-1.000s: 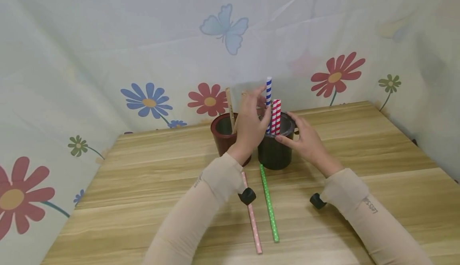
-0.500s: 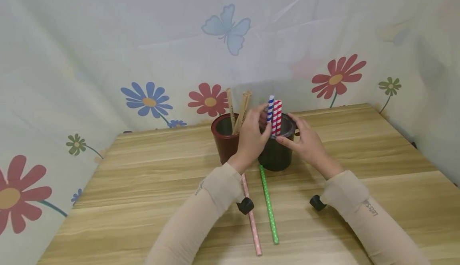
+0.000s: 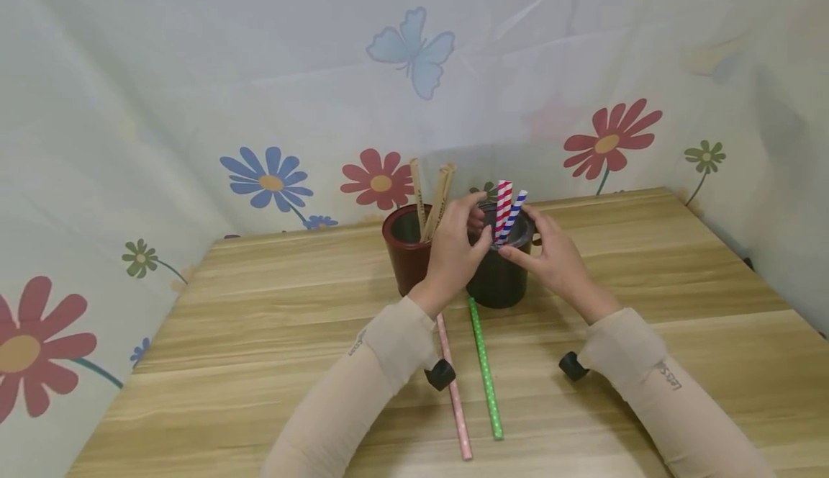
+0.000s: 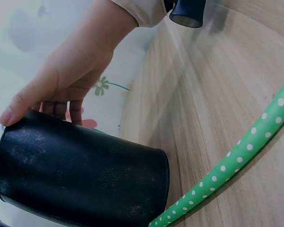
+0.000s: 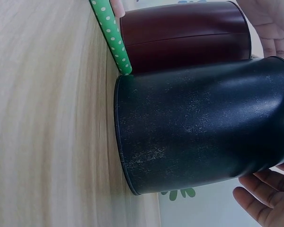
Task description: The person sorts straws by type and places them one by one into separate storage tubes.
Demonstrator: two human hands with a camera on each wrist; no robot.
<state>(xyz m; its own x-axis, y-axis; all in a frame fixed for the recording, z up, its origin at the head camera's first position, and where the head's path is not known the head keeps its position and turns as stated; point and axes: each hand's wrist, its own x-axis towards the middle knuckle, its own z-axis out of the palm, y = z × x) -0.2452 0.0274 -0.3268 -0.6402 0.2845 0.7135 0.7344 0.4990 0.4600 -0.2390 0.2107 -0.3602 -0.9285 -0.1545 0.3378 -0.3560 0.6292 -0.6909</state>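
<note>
A black cup (image 3: 497, 280) stands upright on the table, with red-striped straws (image 3: 502, 212) and a blue-striped straw (image 3: 514, 215) leaning right inside it. My right hand (image 3: 553, 255) holds this cup by its rim, thumb in front and fingers round the right side (image 5: 270, 194). At the cup's left rim is my left hand (image 3: 456, 247), its fingers apart and loosely bent, with nothing in them. In the left wrist view the left thumb and fingers lie against the rim end of the cup (image 4: 80, 175). The straws' lower ends are hidden.
A dark red cup (image 3: 408, 262) with thin brown sticks (image 3: 437, 201) stands just left of the black cup. Nearer, a pink dotted straw (image 3: 458, 413) and a green dotted straw (image 3: 486, 377) lie on the wooden table (image 3: 259, 319). A flowered cloth (image 3: 311, 89) hangs behind.
The blue-striped straw has gone down into the black cup, left my left hand's fingers and tipped to the right of the red-striped ones. My right hand has stayed on the cup.
</note>
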